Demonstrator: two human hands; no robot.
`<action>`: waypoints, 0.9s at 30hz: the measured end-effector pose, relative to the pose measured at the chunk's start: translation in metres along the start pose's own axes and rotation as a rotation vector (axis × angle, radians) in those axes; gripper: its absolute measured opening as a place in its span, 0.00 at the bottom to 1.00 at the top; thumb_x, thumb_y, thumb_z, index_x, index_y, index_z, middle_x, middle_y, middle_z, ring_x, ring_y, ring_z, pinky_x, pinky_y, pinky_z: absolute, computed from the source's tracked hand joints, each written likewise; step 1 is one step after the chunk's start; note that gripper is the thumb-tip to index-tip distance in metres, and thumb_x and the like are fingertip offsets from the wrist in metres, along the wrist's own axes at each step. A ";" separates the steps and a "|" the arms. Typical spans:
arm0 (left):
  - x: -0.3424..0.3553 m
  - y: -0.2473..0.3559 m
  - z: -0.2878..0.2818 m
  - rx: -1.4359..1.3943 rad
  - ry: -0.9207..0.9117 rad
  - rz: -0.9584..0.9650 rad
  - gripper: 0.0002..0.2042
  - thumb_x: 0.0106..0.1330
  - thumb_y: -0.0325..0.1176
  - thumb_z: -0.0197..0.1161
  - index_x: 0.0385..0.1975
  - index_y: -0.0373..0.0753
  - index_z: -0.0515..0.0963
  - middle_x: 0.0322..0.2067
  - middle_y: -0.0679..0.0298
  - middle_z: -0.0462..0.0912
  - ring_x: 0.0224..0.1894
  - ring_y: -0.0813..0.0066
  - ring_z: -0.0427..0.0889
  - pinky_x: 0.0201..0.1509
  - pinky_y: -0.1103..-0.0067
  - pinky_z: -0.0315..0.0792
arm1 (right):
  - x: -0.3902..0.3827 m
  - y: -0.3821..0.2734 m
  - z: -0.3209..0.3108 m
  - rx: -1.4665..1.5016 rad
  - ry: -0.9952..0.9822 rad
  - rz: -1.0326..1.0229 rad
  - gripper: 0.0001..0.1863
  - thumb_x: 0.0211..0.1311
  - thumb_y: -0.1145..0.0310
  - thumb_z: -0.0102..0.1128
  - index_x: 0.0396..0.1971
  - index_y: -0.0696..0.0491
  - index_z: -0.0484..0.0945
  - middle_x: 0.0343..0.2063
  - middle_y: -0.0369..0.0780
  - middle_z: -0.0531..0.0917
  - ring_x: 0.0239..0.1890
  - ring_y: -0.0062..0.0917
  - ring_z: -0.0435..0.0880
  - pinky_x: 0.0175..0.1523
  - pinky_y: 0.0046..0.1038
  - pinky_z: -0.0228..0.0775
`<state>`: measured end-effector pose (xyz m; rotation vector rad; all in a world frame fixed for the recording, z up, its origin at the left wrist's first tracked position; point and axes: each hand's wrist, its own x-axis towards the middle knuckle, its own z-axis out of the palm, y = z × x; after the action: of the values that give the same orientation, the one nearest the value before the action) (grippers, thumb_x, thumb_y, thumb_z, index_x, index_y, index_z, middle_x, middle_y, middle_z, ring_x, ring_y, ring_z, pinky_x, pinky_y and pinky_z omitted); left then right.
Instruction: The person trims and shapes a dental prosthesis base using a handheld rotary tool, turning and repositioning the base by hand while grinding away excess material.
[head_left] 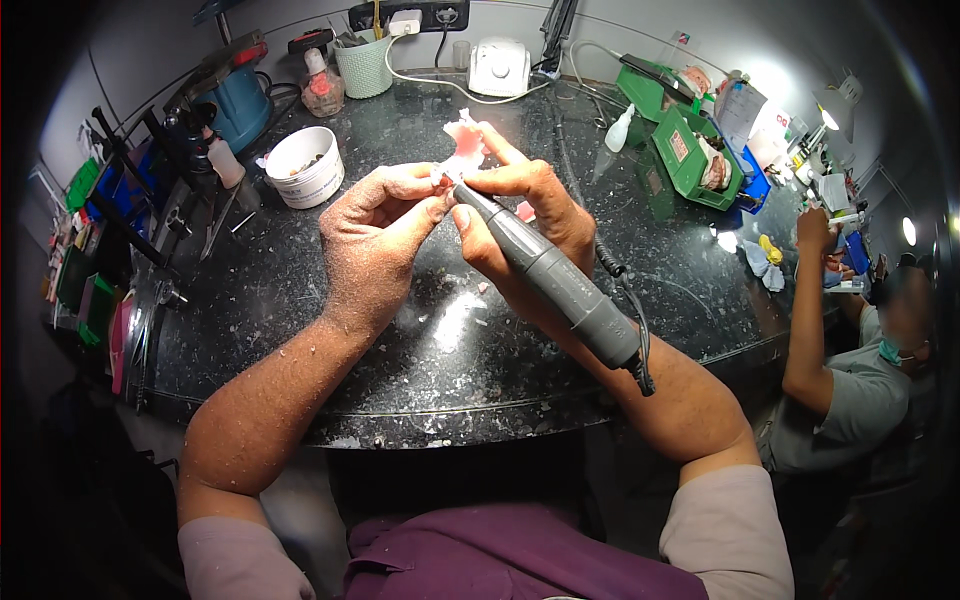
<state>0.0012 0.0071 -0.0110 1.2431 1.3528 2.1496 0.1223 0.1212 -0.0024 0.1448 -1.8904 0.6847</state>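
My left hand [372, 228] is closed, its thumb and fingers pinching the lower edge of a pink denture plate [466, 146] above the middle of the bench. My right hand [545, 205] is wrapped around a dark grey rotary handpiece [548, 275]. The handpiece slants up to the left, its narrow tip at the lower part of the plate. One right finger reaches up along the plate's far side. Fingers hide the bur and whether it touches the plate. Pale dust coats my left hand and forearm.
White shavings lie across the dark speckled bench [400, 370]. A white tub [305, 168], a tool cup [364, 66] and a white box [498, 68] stand behind. Green trays [695, 158] with dental casts and a dropper bottle [619, 128] are right. A co-worker [850, 400] sits far right.
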 end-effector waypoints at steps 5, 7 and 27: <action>0.001 -0.001 -0.001 -0.037 -0.006 0.024 0.06 0.61 0.17 0.64 0.36 0.32 0.79 0.44 0.57 0.83 0.46 0.75 0.82 0.56 0.78 0.76 | 0.002 -0.003 0.001 0.025 -0.047 -0.020 0.13 0.54 0.76 0.65 0.41 0.57 0.78 0.52 0.56 0.79 0.63 0.40 0.73 0.61 0.34 0.70; 0.002 -0.001 0.000 -0.073 -0.012 0.031 0.05 0.62 0.17 0.64 0.35 0.32 0.80 0.43 0.58 0.83 0.46 0.76 0.83 0.55 0.78 0.77 | 0.003 -0.004 0.003 0.088 -0.012 -0.040 0.14 0.55 0.76 0.64 0.42 0.58 0.77 0.53 0.57 0.78 0.63 0.40 0.73 0.62 0.34 0.68; 0.002 0.002 0.002 -0.021 0.005 0.025 0.05 0.62 0.20 0.66 0.36 0.32 0.80 0.42 0.57 0.85 0.44 0.76 0.83 0.54 0.78 0.77 | 0.000 0.001 0.006 0.065 0.030 0.065 0.14 0.53 0.81 0.61 0.41 0.58 0.75 0.52 0.57 0.78 0.63 0.40 0.73 0.59 0.32 0.70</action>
<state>0.0024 0.0085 -0.0075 1.2545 1.3200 2.1793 0.1174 0.1188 -0.0042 0.1141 -1.8514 0.7885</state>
